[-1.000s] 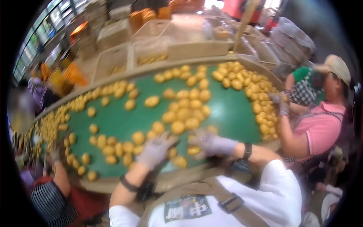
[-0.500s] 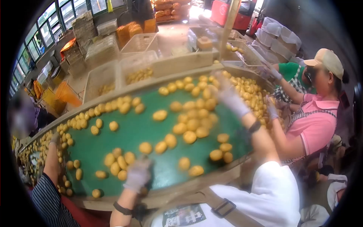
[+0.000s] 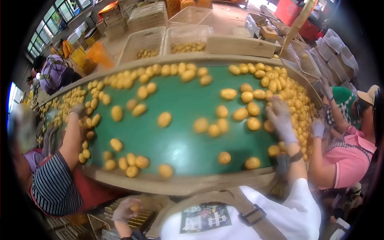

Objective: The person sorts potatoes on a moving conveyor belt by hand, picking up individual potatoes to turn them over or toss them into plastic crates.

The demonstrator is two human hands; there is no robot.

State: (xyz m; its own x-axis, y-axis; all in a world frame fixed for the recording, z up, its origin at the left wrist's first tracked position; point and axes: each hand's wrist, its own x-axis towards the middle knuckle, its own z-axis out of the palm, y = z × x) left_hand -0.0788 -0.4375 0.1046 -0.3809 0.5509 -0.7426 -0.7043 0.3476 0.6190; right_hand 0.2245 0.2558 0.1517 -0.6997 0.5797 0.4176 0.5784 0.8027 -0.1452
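Note:
My left hand (image 3: 125,210), in a pale glove, is below the belt's near edge, closed around a potato (image 3: 135,206). Slatted crates (image 3: 142,220) lie underneath it. My right hand (image 3: 281,122), gloved too, reaches over the right side of the green belt (image 3: 180,140). Its fingers are outstretched at the edge of a dense heap of potatoes (image 3: 298,108), and nothing shows in its grip. Loose potatoes, among them a round one (image 3: 253,123), lie just left of that hand. Whether its fingertips press on a potato cannot be made out.
A wooden rim (image 3: 188,185) borders the belt. Crates with potatoes (image 3: 188,47) stand beyond its far side. At left a co-worker in a striped sleeve (image 3: 56,186) reaches over potatoes; at right a person in a pink shirt (image 3: 352,160) works close to my right arm.
My left hand has gone from above the belt to below its near edge and now holds a potato. The right hand has come back toward the near side. The camera view has shifted.

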